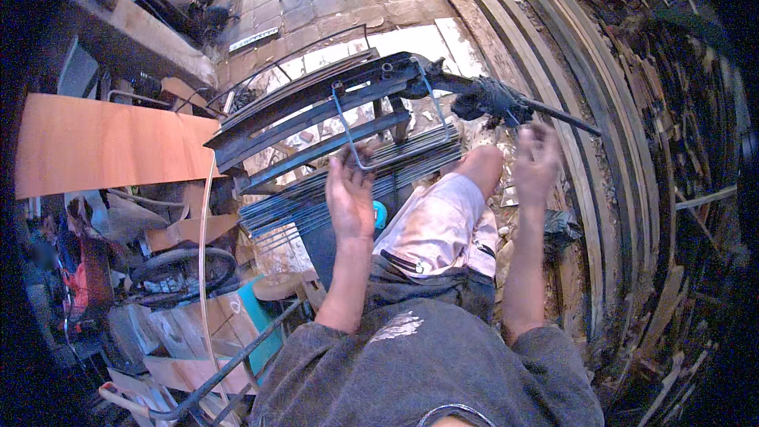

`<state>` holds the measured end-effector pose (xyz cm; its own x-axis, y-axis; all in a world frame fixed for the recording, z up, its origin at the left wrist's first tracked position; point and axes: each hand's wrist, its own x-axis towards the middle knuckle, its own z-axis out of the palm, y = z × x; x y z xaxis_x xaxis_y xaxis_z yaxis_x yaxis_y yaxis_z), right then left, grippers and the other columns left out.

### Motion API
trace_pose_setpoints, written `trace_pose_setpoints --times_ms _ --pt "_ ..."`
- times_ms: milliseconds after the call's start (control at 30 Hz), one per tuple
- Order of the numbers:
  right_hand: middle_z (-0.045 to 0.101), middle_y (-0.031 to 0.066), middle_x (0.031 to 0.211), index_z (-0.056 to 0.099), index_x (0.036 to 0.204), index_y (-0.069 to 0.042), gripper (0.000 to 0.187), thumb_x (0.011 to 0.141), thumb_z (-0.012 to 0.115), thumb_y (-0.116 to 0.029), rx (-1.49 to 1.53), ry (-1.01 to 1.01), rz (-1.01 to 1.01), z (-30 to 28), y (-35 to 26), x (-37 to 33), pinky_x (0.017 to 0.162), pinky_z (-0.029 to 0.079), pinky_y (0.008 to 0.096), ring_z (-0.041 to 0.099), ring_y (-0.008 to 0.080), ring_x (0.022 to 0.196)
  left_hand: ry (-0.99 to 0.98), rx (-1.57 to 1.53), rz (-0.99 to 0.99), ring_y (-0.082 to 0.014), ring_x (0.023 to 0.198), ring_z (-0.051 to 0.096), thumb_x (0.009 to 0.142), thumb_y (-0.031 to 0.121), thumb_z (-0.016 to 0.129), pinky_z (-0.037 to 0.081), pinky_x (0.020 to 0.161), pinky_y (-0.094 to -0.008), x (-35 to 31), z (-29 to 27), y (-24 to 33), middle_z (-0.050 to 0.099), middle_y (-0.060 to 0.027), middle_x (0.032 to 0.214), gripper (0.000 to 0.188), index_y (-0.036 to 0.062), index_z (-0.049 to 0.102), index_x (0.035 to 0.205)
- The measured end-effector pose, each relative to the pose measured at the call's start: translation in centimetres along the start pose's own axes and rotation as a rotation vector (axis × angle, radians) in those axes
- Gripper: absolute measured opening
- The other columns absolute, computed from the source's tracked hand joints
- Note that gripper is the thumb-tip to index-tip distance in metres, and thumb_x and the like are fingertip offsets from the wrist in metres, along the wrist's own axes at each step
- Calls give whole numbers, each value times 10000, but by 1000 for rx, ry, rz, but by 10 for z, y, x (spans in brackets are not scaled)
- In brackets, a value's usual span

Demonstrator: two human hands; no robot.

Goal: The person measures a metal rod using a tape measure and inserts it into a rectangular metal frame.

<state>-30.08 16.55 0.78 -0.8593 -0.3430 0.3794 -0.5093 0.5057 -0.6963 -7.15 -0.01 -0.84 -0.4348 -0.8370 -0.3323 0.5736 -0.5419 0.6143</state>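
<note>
A thin metal rod (398, 161), bent into an open rectangular frame, hangs from a dark steel bending bench (304, 115). Near its lower left corner my left hand (350, 194) is raised, palm turned inward and fingers loosely apart; whether the fingertips touch the rod I cannot tell. My right hand (538, 164) is up beside the bench's long lever (565, 117), just below a black wrapping (492, 101) tied around it. Motion smears its fingers. Beneath the bench lies a bundle of straight thin rods (277, 209), partly hidden by the bench and my left hand.
Long timber beams (538, 39) run along the right, with heaped wood scraps (672, 103) beyond. An orange board (111, 146) juts in from the left. Below it are a wheel (183, 277) and a curved metal tube (213, 383). A turquoise round object (380, 214) sits by my leg.
</note>
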Motion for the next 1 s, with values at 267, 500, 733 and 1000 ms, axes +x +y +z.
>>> trace_pose_setpoints --times_ms 267,500,733,1000 --pt "533 8 705 599 1109 -2 297 975 506 -250 1037 -618 544 94 -80 5 673 515 303 557 115 664 -43 186 -12 -70 526 356 1001 215 453 394 506 -256 32 44 24 403 18 683 216 25 529 932" --pt "496 22 686 464 794 -72 225 977 387 -179 1542 -651 899 81 -140 67 578 463 312 484 164 619 62 -466 -211 -152 576 368 925 59 447 386 543 -311 54 109 80 330 -33 653 144 5 346 837" --pt "454 54 696 459 861 -3 201 962 415 -171 1585 -567 971 68 -174 85 552 437 281 471 165 658 64 -268 -1 -204 694 439 914 31 400 447 680 -335 60 148 90 396 -82 764 56 -20 380 902" --pt "473 -56 678 529 1221 24 347 967 406 -178 1346 -724 820 57 -100 14 535 440 247 487 79 603 -32 -183 -9 -64 542 334 971 159 500 330 530 -253 11 78 25 343 36 655 119 41 507 967"
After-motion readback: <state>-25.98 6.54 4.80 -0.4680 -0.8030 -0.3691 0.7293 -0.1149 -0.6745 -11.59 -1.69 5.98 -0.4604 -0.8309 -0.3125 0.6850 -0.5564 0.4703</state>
